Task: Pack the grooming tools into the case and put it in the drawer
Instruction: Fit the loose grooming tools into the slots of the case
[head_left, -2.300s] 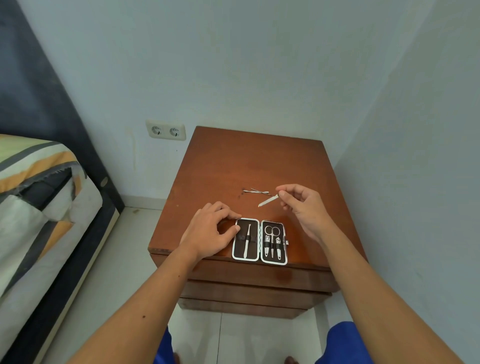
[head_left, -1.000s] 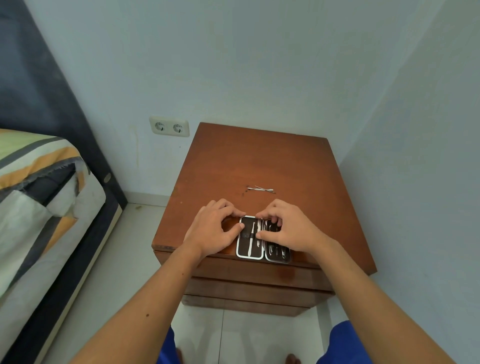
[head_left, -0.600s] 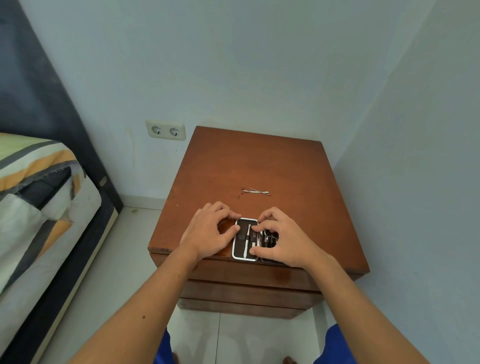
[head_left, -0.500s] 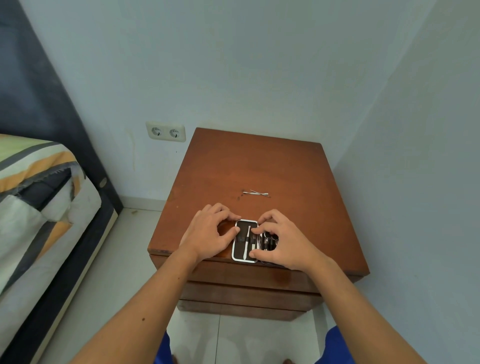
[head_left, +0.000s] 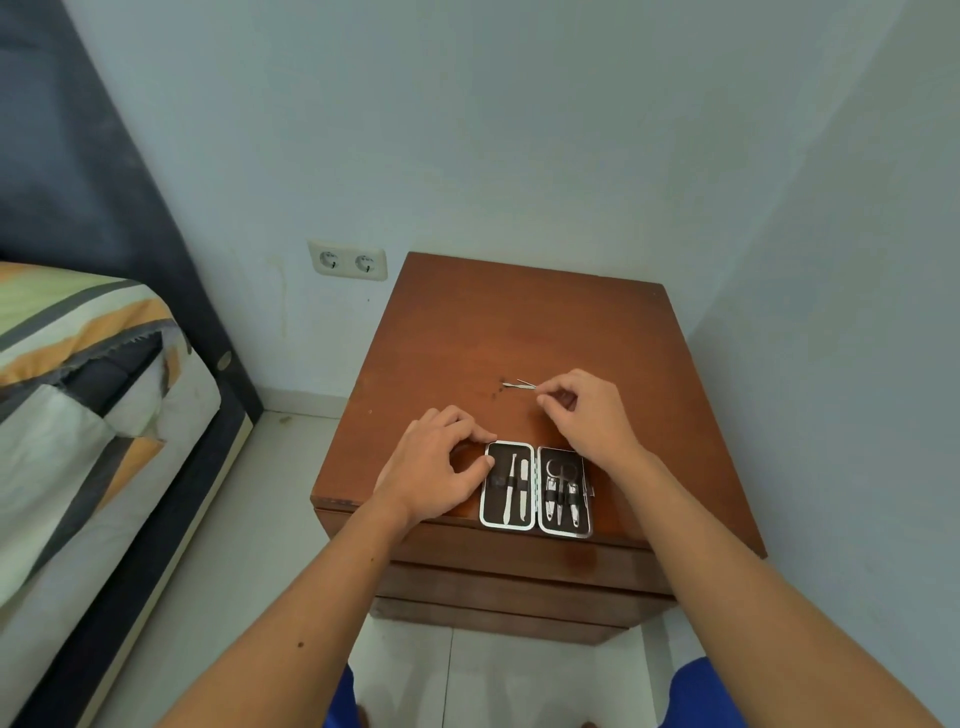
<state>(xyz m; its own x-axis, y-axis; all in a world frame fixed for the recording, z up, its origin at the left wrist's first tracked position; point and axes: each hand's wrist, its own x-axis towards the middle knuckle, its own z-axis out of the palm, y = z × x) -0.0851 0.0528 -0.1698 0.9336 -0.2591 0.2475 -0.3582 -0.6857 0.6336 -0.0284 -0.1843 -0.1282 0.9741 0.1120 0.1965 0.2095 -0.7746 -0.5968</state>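
- Case (head_left: 536, 491) lies open flat at the front edge of the wooden nightstand (head_left: 519, 332); tools strapped in both halves.
- Left hand (head_left: 436, 467) rests beside the case, fingers curled, thumb touching its left rim.
- Right hand (head_left: 587, 415) is farther back, fingertips pinching the end of two thin metal tools (head_left: 519, 384) lying on the top.

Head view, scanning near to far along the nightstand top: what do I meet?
Open case at the front edge → right hand → loose thin metal tools at its fingertips → bare wood of the nightstand to the wall.
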